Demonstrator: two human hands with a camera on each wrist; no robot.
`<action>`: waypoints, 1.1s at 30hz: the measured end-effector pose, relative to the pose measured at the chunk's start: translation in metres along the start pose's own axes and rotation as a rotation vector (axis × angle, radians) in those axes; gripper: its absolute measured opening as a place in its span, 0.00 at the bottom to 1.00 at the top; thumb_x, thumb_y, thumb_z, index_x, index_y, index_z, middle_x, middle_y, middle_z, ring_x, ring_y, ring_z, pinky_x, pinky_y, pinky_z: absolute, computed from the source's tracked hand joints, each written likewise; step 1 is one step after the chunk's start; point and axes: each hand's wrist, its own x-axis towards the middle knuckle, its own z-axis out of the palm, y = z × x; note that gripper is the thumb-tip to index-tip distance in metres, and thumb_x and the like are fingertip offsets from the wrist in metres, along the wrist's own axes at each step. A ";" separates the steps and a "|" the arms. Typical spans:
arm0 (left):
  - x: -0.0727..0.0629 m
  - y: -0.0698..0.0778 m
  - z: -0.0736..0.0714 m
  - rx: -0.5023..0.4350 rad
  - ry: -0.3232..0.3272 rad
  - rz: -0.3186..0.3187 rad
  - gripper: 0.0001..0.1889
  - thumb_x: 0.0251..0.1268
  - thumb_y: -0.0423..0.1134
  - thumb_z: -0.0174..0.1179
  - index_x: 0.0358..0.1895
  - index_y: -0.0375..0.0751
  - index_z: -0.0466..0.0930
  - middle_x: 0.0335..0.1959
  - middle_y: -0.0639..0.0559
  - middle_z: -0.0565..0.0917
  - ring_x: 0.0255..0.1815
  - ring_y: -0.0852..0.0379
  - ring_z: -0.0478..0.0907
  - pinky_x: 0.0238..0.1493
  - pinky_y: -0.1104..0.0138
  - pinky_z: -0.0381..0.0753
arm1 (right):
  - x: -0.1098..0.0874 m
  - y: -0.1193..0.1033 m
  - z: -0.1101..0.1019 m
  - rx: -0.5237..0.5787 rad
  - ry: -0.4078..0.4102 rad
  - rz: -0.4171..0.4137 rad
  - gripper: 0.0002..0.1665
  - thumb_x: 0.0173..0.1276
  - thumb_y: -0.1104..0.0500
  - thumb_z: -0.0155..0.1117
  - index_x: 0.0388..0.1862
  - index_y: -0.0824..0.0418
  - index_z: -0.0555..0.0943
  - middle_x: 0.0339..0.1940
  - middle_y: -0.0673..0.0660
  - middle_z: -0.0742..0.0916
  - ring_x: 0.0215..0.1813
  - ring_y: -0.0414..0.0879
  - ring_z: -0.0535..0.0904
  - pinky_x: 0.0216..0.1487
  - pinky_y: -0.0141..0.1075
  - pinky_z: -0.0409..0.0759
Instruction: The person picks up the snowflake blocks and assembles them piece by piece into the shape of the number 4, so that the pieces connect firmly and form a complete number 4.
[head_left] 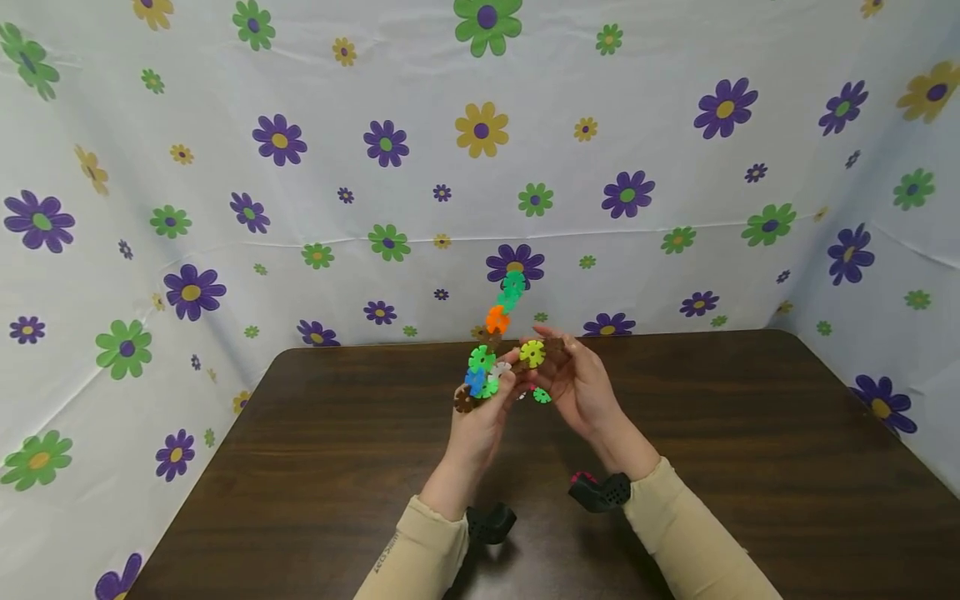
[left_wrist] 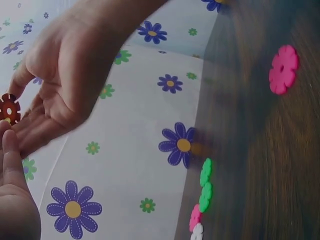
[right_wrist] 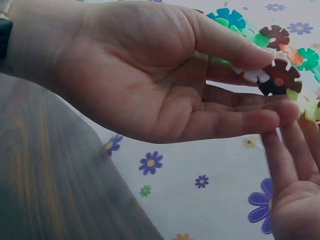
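A chain of notched flower-shaped plastic discs (head_left: pixel 482 360) is held above the table, in brown, blue, green, white and orange, with teal discs (head_left: pixel 513 283) at its upper end. My left hand (head_left: pixel 477 429) grips its lower part, the thumb over the white disc (right_wrist: pixel 256 75) and a green one. A yellow disc (head_left: pixel 532 354) sits between the hands, beside a brown disc (left_wrist: pixel 9 109). My right hand (head_left: pixel 585 387) pinches that brown disc at its edge between thumb and fingers. In the right wrist view the fingertips of both hands meet below the discs.
On the dark wooden table (head_left: pixel 337 467), behind the hands, lie green discs (left_wrist: pixel 205 196), a pink disc (left_wrist: pixel 195 218) and a white disc (left_wrist: pixel 197 232) in a row. Another pink disc (left_wrist: pixel 284 70) lies apart. A flower-printed cloth (head_left: pixel 427 208) hangs around the table.
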 end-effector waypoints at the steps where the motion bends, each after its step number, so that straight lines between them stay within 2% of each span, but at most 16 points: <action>1: 0.000 0.000 0.000 0.014 0.001 0.015 0.28 0.65 0.47 0.63 0.60 0.29 0.74 0.57 0.46 0.79 0.51 0.51 0.80 0.60 0.58 0.73 | 0.000 -0.001 0.001 -0.027 0.026 -0.008 0.23 0.82 0.55 0.38 0.58 0.60 0.80 0.50 0.57 0.86 0.49 0.47 0.84 0.49 0.38 0.81; 6: 0.002 -0.002 -0.002 0.083 0.000 0.071 0.32 0.64 0.49 0.63 0.60 0.23 0.72 0.57 0.44 0.79 0.53 0.49 0.80 0.61 0.54 0.72 | 0.000 -0.002 0.007 -0.228 0.136 -0.074 0.25 0.80 0.50 0.44 0.61 0.67 0.75 0.47 0.55 0.87 0.45 0.46 0.85 0.46 0.38 0.82; 9: 0.001 -0.002 -0.002 0.094 0.011 0.067 0.36 0.62 0.51 0.64 0.61 0.21 0.70 0.58 0.44 0.79 0.55 0.49 0.79 0.61 0.55 0.72 | 0.000 -0.001 0.009 -0.320 0.130 -0.132 0.26 0.79 0.49 0.46 0.60 0.68 0.75 0.47 0.54 0.87 0.46 0.46 0.85 0.45 0.38 0.82; 13: 0.000 0.000 -0.001 0.109 0.012 0.056 0.39 0.60 0.53 0.64 0.61 0.20 0.69 0.60 0.41 0.77 0.56 0.50 0.78 0.62 0.56 0.71 | -0.001 0.000 0.009 -0.363 0.091 -0.183 0.19 0.78 0.52 0.48 0.55 0.61 0.79 0.47 0.54 0.87 0.46 0.45 0.85 0.44 0.37 0.82; 17: -0.001 0.002 -0.001 0.141 0.003 0.059 0.39 0.60 0.54 0.64 0.61 0.20 0.70 0.61 0.37 0.76 0.54 0.51 0.80 0.60 0.56 0.73 | 0.000 -0.002 0.006 -0.369 0.044 -0.166 0.16 0.79 0.54 0.46 0.52 0.55 0.81 0.45 0.54 0.87 0.44 0.43 0.85 0.43 0.36 0.82; 22: -0.001 0.005 0.000 0.181 0.003 0.066 0.37 0.61 0.54 0.63 0.60 0.22 0.72 0.60 0.37 0.77 0.53 0.50 0.80 0.59 0.56 0.74 | 0.000 -0.009 0.000 -0.421 -0.022 -0.121 0.17 0.79 0.55 0.44 0.52 0.56 0.80 0.45 0.53 0.87 0.43 0.44 0.86 0.44 0.37 0.82; 26: 0.000 0.006 -0.001 0.209 -0.014 0.085 0.34 0.63 0.52 0.62 0.60 0.22 0.72 0.56 0.35 0.79 0.53 0.50 0.81 0.59 0.55 0.74 | 0.001 -0.015 -0.003 -0.490 -0.060 -0.083 0.19 0.79 0.55 0.45 0.53 0.66 0.78 0.44 0.52 0.87 0.44 0.44 0.86 0.45 0.38 0.82; 30: 0.001 0.007 -0.002 0.250 -0.023 0.084 0.35 0.63 0.55 0.61 0.60 0.25 0.74 0.53 0.32 0.80 0.52 0.49 0.81 0.59 0.55 0.74 | 0.001 -0.017 -0.002 -0.609 -0.044 -0.063 0.25 0.79 0.54 0.46 0.54 0.77 0.73 0.44 0.50 0.86 0.43 0.43 0.86 0.43 0.37 0.82; 33: 0.001 0.007 -0.003 0.259 -0.018 0.079 0.36 0.62 0.56 0.62 0.60 0.25 0.73 0.55 0.33 0.79 0.52 0.50 0.81 0.59 0.56 0.74 | 0.000 -0.014 0.001 -0.639 -0.033 -0.073 0.25 0.80 0.54 0.45 0.58 0.77 0.71 0.48 0.49 0.86 0.45 0.42 0.85 0.44 0.36 0.82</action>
